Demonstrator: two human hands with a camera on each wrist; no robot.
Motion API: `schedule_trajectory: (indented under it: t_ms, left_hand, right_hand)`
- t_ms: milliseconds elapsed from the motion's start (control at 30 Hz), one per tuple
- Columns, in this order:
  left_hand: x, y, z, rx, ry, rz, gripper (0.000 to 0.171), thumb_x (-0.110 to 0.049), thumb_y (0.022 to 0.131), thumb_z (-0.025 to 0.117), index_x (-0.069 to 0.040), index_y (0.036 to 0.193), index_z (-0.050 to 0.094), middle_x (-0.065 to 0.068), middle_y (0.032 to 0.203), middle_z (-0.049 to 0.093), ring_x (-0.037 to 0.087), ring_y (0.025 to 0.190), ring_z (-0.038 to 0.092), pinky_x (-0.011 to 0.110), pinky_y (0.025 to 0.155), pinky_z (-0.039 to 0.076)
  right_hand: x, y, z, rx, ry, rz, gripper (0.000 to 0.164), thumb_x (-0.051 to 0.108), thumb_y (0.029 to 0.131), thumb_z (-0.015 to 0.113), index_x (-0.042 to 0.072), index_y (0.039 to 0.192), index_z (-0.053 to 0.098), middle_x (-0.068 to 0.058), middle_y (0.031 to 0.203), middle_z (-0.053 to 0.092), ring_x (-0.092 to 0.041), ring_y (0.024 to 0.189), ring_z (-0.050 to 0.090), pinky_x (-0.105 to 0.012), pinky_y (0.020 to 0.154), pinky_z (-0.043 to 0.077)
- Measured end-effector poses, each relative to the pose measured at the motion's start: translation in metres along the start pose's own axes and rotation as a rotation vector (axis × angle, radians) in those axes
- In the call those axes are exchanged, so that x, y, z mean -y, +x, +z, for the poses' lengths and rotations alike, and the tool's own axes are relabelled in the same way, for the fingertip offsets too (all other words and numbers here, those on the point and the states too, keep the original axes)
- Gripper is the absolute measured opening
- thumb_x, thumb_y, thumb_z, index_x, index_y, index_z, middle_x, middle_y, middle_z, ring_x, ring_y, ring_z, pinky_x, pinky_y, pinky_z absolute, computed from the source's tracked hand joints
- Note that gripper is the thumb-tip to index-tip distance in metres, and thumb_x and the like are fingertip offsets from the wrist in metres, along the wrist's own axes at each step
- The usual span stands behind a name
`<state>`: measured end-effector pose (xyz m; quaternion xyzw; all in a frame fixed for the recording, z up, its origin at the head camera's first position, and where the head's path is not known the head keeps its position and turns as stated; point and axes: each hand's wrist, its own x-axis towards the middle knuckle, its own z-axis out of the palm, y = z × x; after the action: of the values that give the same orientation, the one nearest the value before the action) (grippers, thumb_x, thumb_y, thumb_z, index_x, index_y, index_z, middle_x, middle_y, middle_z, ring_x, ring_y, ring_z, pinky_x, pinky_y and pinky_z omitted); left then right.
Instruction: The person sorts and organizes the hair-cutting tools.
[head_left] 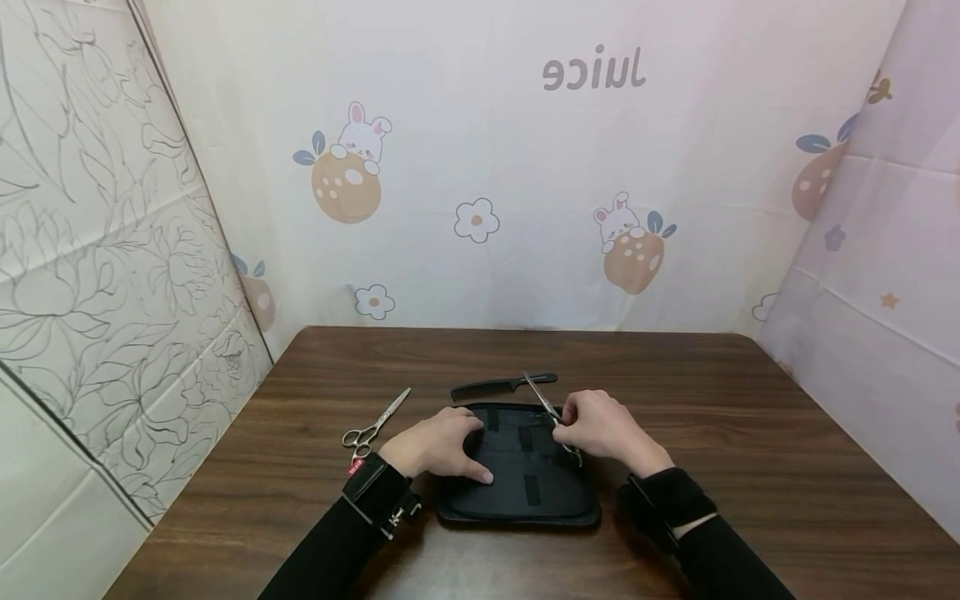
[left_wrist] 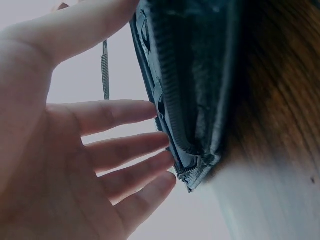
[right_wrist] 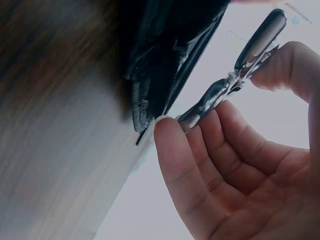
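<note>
A black zip case (head_left: 525,500) with elastic loops lies in front of me on the table. My left hand (head_left: 438,446) rests on the case's left side; in the left wrist view its fingers (left_wrist: 120,117) are straight, fingertips right at the zipped edge. With my right hand (head_left: 603,427) I pinch a pair of silver scissors (head_left: 542,396) over the case's upper right part, blades pointing away from me. The right wrist view shows their shiny metal (right_wrist: 212,100) between thumb and fingers. Part of the handles is hidden by the right hand.
Another pair of silver scissors (head_left: 386,414) with a red tag (head_left: 356,467) lies left of my left hand. Behind the case lies a black comb (head_left: 487,388). The brown wooden table (head_left: 750,467) ends at printed curtains (head_left: 480,125) at the back and sides.
</note>
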<state>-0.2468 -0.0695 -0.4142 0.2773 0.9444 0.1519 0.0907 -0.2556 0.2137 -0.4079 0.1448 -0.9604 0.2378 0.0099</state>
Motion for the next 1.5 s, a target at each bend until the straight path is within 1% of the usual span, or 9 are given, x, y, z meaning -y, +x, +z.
schedule_trajectory:
  t_ms: [167, 333, 500, 667, 800, 1000, 1167, 1267, 1500]
  left_hand:
    - [0.001, 0.002, -0.001, -0.035, -0.036, 0.036, 0.077, -0.053, 0.085, 0.079, -0.007, 0.143, 0.057, 0.011, 0.147, 0.051, 0.027, 0.135, 0.048, 0.045, 0.109, 0.042]
    - [0.002, 0.006, -0.001, -0.084, -0.109, 0.066, 0.072, -0.051, 0.09, 0.074, -0.009, 0.145, 0.056, 0.01, 0.149, 0.05, 0.027, 0.135, 0.049, 0.045, 0.11, 0.041]
    - [0.004, 0.009, -0.002, -0.133, -0.185, 0.119, 0.068, -0.05, 0.093, 0.07, -0.007, 0.144, 0.057, 0.01, 0.145, 0.054, 0.026, 0.132, 0.052, 0.046, 0.107, 0.043]
    - [0.005, 0.009, -0.004, -0.152, -0.255, 0.146, 0.065, -0.05, 0.095, 0.067, -0.007, 0.142, 0.058, 0.009, 0.139, 0.057, 0.026, 0.122, 0.058, 0.046, 0.1, 0.047]
    - [0.006, 0.01, -0.005, -0.16, -0.307, 0.149, 0.062, -0.048, 0.096, 0.067, -0.007, 0.142, 0.058, 0.009, 0.137, 0.059, 0.027, 0.121, 0.058, 0.045, 0.098, 0.048]
    - [0.007, 0.014, -0.005, -0.244, -0.368, 0.181, 0.056, -0.041, 0.098, 0.068, -0.006, 0.141, 0.058, 0.011, 0.136, 0.059, 0.029, 0.122, 0.058, 0.046, 0.1, 0.049]
    - [0.009, 0.017, -0.005, -0.307, -0.463, 0.233, 0.053, -0.034, 0.099, 0.069, -0.002, 0.14, 0.058, 0.015, 0.134, 0.059, 0.029, 0.121, 0.059, 0.045, 0.101, 0.049]
    - [0.009, 0.017, -0.005, -0.326, -0.524, 0.251, 0.051, -0.03, 0.099, 0.069, -0.001, 0.139, 0.058, 0.018, 0.134, 0.059, 0.03, 0.121, 0.059, 0.045, 0.102, 0.049]
    - [0.007, 0.018, -0.006, -0.339, -0.642, 0.247, 0.049, -0.027, 0.098, 0.07, -0.003, 0.139, 0.059, 0.017, 0.134, 0.06, 0.03, 0.122, 0.06, 0.048, 0.104, 0.047]
  right_hand:
    - [0.003, 0.0, 0.001, -0.001, 0.009, -0.034, 0.011, 0.017, 0.086, 0.072, 0.012, 0.082, 0.063, -0.001, 0.071, 0.056, -0.017, 0.059, 0.052, -0.033, 0.056, 0.041]
    - [0.007, 0.0, 0.003, -0.009, 0.019, -0.056, 0.009, 0.017, 0.086, 0.072, 0.012, 0.085, 0.065, -0.001, 0.074, 0.057, -0.016, 0.061, 0.051, -0.033, 0.058, 0.041]
    - [0.012, 0.001, 0.003, -0.02, 0.017, -0.081, 0.009, 0.018, 0.085, 0.072, 0.011, 0.088, 0.066, 0.0, 0.077, 0.057, -0.016, 0.066, 0.051, -0.034, 0.061, 0.042]
    - [0.018, 0.001, 0.003, -0.025, 0.014, -0.107, 0.008, 0.018, 0.085, 0.071, 0.013, 0.09, 0.066, 0.002, 0.081, 0.058, -0.015, 0.068, 0.052, -0.035, 0.065, 0.044]
    - [0.022, 0.001, 0.003, -0.031, 0.016, -0.12, 0.009, 0.017, 0.085, 0.071, 0.013, 0.091, 0.066, 0.003, 0.082, 0.058, -0.015, 0.069, 0.052, -0.035, 0.066, 0.045]
    - [0.027, 0.002, 0.003, -0.058, 0.022, -0.142, 0.01, 0.017, 0.085, 0.072, 0.013, 0.092, 0.067, 0.004, 0.082, 0.058, -0.014, 0.071, 0.053, -0.034, 0.066, 0.046]
    - [0.032, 0.002, 0.003, -0.088, 0.028, -0.176, 0.01, 0.018, 0.085, 0.074, 0.013, 0.092, 0.069, 0.005, 0.083, 0.059, -0.012, 0.072, 0.054, -0.033, 0.066, 0.047]
    - [0.034, 0.002, 0.004, -0.106, 0.031, -0.203, 0.011, 0.018, 0.085, 0.075, 0.013, 0.093, 0.069, 0.006, 0.083, 0.059, -0.011, 0.073, 0.054, -0.032, 0.066, 0.047]
    - [0.039, 0.002, 0.004, -0.149, 0.032, -0.258, 0.01, 0.017, 0.085, 0.075, 0.014, 0.092, 0.069, 0.008, 0.083, 0.059, -0.009, 0.073, 0.054, -0.03, 0.067, 0.048]
